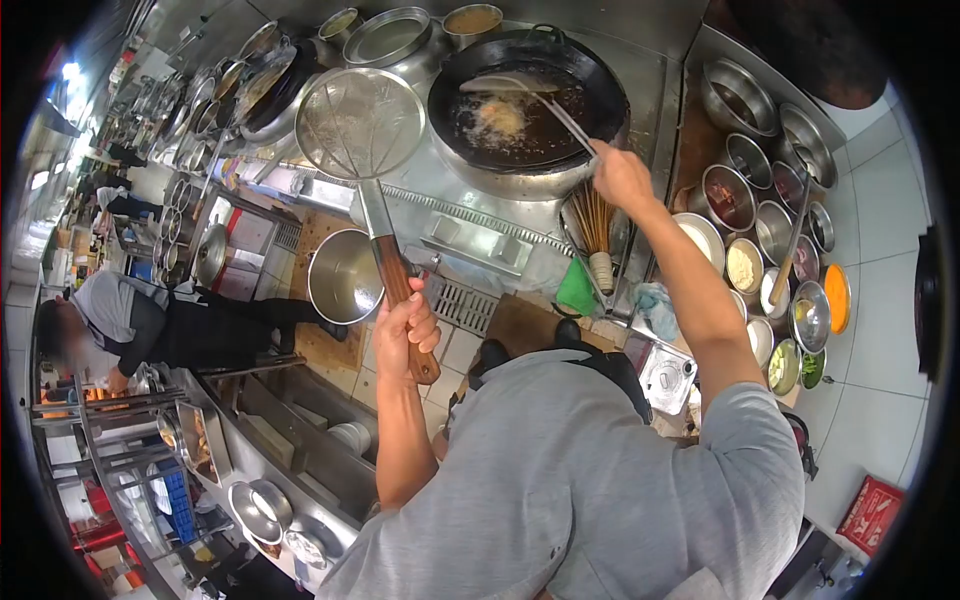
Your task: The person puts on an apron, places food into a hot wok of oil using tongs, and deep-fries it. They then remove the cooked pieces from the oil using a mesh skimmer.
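My left hand (pixel 408 328) is wrapped around the wooden handle of a round mesh skimmer (pixel 361 122), held up left of the wok. A dark wok (pixel 455 60) sits on the stove with bubbling oil in it. My right hand (pixel 622 175) grips the handle of a metal wok ladle (pixel 565 122), whose head reaches into the wok near its far side. Close to the ladle head, a pale golden clump of food (pixel 500 117) froths in the oil. Its exact kind cannot be made out.
Bowls of ingredients (pixel 743 265) crowd the right counter. A bamboo wok brush (pixel 594 225) stands below the wok, and a metal pot (pixel 345 277) is beneath the skimmer. Pans (pixel 388 38) line the stove's back. Another person (pixel 150 320) bends over a counter at left.
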A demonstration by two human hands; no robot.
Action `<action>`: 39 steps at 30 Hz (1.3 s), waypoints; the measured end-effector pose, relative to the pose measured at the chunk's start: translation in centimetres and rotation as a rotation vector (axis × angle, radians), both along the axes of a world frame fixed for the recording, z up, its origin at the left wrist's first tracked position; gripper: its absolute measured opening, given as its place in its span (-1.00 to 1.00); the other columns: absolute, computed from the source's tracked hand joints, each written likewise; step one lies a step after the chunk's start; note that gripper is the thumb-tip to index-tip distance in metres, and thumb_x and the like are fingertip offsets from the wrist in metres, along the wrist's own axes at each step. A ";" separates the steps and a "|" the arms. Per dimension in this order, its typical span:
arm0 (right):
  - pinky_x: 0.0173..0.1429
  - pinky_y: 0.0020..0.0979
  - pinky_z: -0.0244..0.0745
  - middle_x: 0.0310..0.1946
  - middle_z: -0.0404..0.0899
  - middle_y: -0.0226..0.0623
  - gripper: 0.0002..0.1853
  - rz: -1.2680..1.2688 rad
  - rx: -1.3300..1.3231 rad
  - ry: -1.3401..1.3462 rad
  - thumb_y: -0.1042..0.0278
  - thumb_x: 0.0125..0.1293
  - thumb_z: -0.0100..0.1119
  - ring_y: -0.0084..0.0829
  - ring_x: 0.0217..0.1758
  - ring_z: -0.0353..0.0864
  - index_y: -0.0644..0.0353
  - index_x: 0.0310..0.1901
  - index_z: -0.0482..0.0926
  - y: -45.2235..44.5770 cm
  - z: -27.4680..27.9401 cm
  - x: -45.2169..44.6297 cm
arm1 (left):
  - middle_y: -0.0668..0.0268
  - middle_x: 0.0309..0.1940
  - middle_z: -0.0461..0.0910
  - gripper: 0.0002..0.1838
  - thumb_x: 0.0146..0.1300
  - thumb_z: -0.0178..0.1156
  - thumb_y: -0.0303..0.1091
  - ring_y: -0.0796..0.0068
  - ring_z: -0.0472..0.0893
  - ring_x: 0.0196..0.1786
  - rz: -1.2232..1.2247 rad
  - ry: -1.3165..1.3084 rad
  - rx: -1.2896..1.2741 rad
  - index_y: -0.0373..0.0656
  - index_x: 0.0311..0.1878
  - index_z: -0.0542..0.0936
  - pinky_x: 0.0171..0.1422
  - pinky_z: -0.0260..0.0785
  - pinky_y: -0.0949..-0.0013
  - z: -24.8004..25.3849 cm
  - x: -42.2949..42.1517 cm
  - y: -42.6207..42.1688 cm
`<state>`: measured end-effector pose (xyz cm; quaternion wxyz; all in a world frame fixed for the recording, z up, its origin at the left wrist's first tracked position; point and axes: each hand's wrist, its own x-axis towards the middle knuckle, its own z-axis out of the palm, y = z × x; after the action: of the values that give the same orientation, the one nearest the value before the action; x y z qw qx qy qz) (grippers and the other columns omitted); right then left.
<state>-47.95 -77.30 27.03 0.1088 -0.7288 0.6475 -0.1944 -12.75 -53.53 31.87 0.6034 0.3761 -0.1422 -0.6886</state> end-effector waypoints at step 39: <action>-0.57 -0.67 0.18 -0.54 0.44 -0.53 -0.91 -0.416 0.312 -1.826 0.48 0.39 0.22 -0.73 -0.63 0.30 0.19 -0.23 0.48 -0.9 0.9 -32.0 | 0.41 -0.28 0.56 -0.59 0.50 0.27 -0.26 0.65 0.54 -0.27 -0.859 -0.858 0.144 -0.22 0.28 0.48 -0.23 0.40 0.53 -13.0 -18.5 0.2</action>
<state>-79.90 -78.23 27.94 0.6323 -0.1425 0.4475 -0.6161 -31.23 -53.34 18.82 0.1336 0.5688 -0.4644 -0.6655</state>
